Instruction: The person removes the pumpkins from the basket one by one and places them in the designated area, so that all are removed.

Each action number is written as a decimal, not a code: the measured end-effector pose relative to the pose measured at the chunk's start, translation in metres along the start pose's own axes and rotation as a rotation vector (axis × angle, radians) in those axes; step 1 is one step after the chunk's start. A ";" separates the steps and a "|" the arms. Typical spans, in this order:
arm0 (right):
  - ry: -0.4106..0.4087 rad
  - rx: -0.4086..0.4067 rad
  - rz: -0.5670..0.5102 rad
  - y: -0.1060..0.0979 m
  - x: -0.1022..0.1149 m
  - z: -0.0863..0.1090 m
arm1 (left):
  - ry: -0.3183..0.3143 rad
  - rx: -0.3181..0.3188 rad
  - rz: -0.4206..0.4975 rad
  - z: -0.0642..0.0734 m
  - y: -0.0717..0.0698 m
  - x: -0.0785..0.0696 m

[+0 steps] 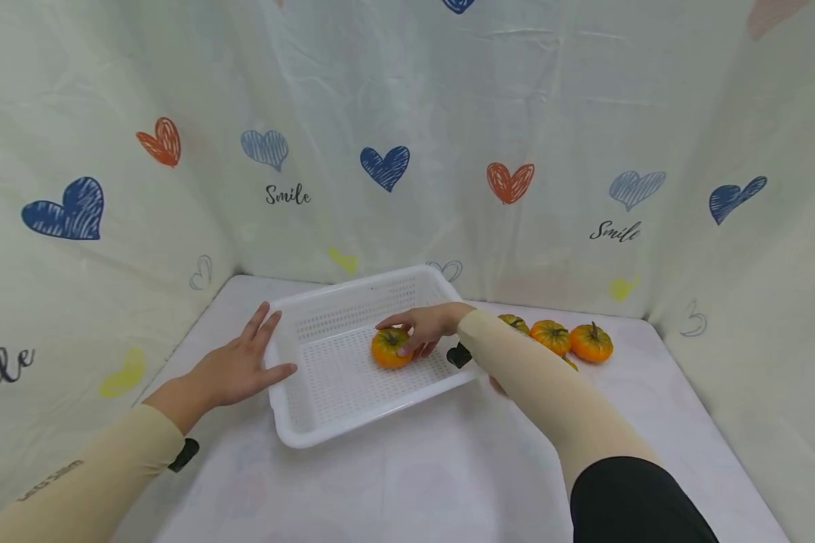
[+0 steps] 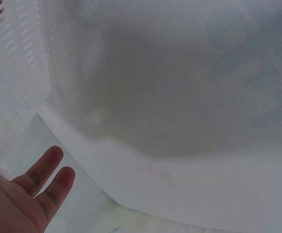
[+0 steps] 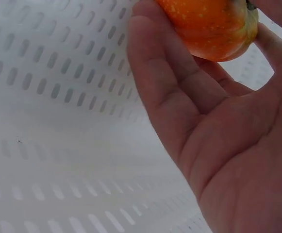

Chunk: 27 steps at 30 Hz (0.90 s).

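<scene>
A white perforated basket (image 1: 326, 434) sits mid-table. Inside it, my right hand (image 1: 424, 326) grips a small orange pumpkin (image 1: 389, 349) that rests on the basket floor; the right wrist view shows the fingers (image 3: 160, 73) curled round the pumpkin (image 3: 211, 26). My left hand (image 1: 244, 366) lies flat with straight fingers against the basket's left rim; in the left wrist view its fingertips (image 2: 53, 170) lie beside the basket wall (image 2: 14, 73).
Several more small orange pumpkins (image 1: 570, 339) lie on the white tabletop right of the basket, partly behind my right forearm. A heart-printed cloth backdrop (image 1: 509, 181) closes in the back and both sides. Bare tabletop (image 1: 407, 490) lies in front of the basket.
</scene>
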State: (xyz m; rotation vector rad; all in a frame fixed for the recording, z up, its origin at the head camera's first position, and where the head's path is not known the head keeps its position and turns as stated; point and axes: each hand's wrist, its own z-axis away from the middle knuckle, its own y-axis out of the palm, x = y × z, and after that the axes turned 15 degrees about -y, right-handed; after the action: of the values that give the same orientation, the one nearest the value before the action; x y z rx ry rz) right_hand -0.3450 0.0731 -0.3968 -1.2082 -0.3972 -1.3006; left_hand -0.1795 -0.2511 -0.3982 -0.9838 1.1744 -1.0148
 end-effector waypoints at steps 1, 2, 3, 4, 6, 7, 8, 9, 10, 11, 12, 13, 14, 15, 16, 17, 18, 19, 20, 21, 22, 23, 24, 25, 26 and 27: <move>0.003 0.001 -0.014 0.000 0.001 0.000 | -0.001 0.001 -0.001 0.000 0.000 0.000; 0.006 0.005 -0.024 0.000 0.001 0.001 | 0.000 0.003 0.002 0.000 0.000 0.001; 0.010 0.009 -0.032 0.000 0.001 0.001 | 0.000 0.006 0.002 0.000 0.000 0.001; 0.013 0.013 -0.035 0.000 0.001 0.001 | 0.000 0.008 0.002 0.001 0.000 0.000; 0.012 0.017 -0.038 0.000 0.002 0.001 | 0.004 0.004 0.002 0.001 -0.001 0.000; 0.007 0.017 -0.033 -0.001 0.002 0.001 | 0.006 -0.001 0.001 0.001 -0.001 0.000; 0.002 0.017 -0.026 -0.001 0.002 0.000 | 0.008 -0.006 0.004 0.001 -0.002 0.000; -0.004 0.017 -0.018 -0.001 0.003 0.000 | 0.008 -0.010 0.001 0.002 -0.002 0.000; -0.010 0.017 -0.010 -0.001 0.004 -0.001 | 0.008 -0.013 0.001 0.002 -0.003 0.000; -0.012 0.015 -0.006 -0.001 0.004 -0.001 | 0.008 -0.014 -0.001 0.002 -0.003 0.000; -0.015 0.013 -0.002 -0.001 0.004 -0.002 | 0.007 -0.013 -0.003 0.002 -0.004 0.000; -0.017 0.012 0.004 -0.001 0.004 -0.002 | 0.006 -0.011 -0.003 0.002 -0.005 0.000; -0.019 0.010 0.005 -0.001 0.003 -0.002 | 0.005 -0.010 -0.003 0.002 -0.005 0.000; -0.020 0.007 0.006 -0.001 0.003 -0.003 | 0.005 -0.009 -0.004 0.002 -0.005 0.000; -0.023 0.002 0.011 -0.001 0.003 -0.003 | 0.005 -0.010 -0.001 0.002 -0.005 0.000; -0.026 -0.003 0.011 -0.001 0.002 -0.003 | 0.005 -0.009 -0.002 0.002 -0.005 0.000; -0.030 -0.008 0.011 0.000 0.001 -0.004 | 0.005 -0.008 -0.001 0.002 -0.005 0.000; -0.034 -0.011 0.012 0.000 0.001 -0.004 | 0.005 -0.006 0.002 0.002 -0.005 0.000; -0.036 -0.015 0.007 0.001 0.000 -0.004 | 0.005 -0.002 0.000 0.002 -0.004 0.000; -0.039 -0.017 0.005 0.001 -0.001 -0.004 | 0.006 -0.001 0.003 0.002 -0.004 0.000; -0.041 -0.018 0.003 0.001 -0.001 -0.004 | 0.007 0.000 0.003 0.002 -0.003 0.000; -0.043 -0.020 -0.001 0.002 -0.002 -0.004 | 0.008 -0.001 0.002 0.002 -0.003 0.000; -0.044 -0.022 -0.002 0.002 -0.002 -0.004 | 0.008 -0.004 0.004 0.001 -0.002 -0.001; -0.044 -0.025 -0.002 0.002 -0.003 -0.004 | 0.008 -0.008 0.001 0.001 -0.002 -0.001; -0.044 -0.027 -0.001 0.001 -0.002 -0.004 | 0.009 -0.012 -0.002 0.001 -0.002 -0.001; -0.044 -0.029 0.002 0.001 -0.002 -0.004 | 0.008 -0.016 -0.003 0.001 -0.002 -0.001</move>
State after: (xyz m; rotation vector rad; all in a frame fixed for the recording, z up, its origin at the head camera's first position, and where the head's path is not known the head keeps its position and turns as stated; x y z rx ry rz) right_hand -0.3464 0.0709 -0.4005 -1.2636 -0.4099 -1.2833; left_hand -0.1792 -0.2504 -0.3960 -0.9952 1.1892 -1.0138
